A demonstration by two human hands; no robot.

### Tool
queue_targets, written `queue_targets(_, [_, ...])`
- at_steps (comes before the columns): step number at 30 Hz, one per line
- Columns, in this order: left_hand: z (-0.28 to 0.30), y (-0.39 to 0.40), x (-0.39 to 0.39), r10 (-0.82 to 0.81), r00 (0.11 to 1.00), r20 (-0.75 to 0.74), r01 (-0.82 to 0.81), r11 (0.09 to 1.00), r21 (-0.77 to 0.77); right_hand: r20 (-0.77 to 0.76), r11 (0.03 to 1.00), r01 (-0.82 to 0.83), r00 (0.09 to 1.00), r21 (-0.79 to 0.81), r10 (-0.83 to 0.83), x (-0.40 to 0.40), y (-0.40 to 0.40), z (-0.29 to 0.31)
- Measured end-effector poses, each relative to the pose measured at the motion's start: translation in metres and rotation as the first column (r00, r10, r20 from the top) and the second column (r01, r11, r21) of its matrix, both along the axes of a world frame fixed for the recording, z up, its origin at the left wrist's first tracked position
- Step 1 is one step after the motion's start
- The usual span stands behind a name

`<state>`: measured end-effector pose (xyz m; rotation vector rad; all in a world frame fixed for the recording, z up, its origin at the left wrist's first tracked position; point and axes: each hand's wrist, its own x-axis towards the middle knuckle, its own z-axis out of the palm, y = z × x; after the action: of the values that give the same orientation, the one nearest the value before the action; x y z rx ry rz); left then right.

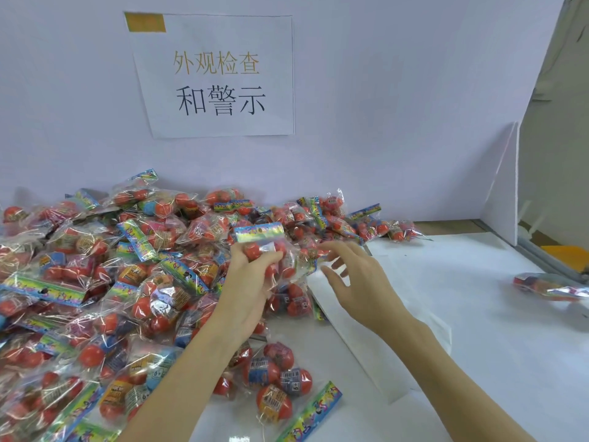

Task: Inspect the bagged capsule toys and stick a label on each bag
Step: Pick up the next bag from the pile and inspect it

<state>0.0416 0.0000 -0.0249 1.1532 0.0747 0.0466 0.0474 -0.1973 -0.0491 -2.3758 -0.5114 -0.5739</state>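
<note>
My left hand (251, 279) grips a bag (271, 247) of red toys above the pile (95, 282). My right hand (357, 282) is beside it, fingers spread, holding nothing.

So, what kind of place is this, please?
Probably a factory inspection station: a printed sign on the wall reads appearance check and warning, a big pile of bagged capsule toys covers the table, and the left hand grips one bag.

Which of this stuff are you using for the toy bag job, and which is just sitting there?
Job: held bag in left hand; right hand; bag pile; lone bag; white sheet.
Lying about: wall sign; white divider.
</note>
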Motion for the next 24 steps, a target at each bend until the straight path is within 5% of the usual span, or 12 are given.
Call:
queue_targets(3, [0.001,0.004,0.001,0.031,0.999,0.031,-0.032,0.999,0.004,-0.189,0.986,0.121,0.972,-0.117,-0.141,0.007,-0.013,-0.004])
queue_targets(7, [0.002,0.001,-0.007,0.016,0.981,0.192,-0.076,0.948,0.31,-0.353,0.979,0.064,0.926,-0.193,-0.13,0.01,-0.021,-0.008])
queue_targets(11, [-0.001,0.002,-0.006,0.155,0.897,0.414,-0.388,0.722,0.572,-0.238,0.989,0.083,0.965,-0.122,-0.11,0.013,-0.024,-0.012])
queue_targets(14, [-0.005,0.003,-0.006,0.141,0.805,0.576,-0.517,0.643,0.566,-0.196,0.997,0.081,0.977,-0.013,-0.082,0.013,-0.029,-0.011])
queue_targets(18, [-0.006,0.001,-0.007,0.033,0.678,0.734,-0.685,0.39,0.615,-0.17,0.987,0.085,0.984,0.139,-0.061,0.014,-0.033,-0.005])
queue_targets(24, [-0.014,-0.005,-0.01,-0.011,0.781,0.625,-0.567,0.407,0.716,-0.028,0.996,0.039,0.999,0.074,-0.037,0.014,-0.03,0.0])
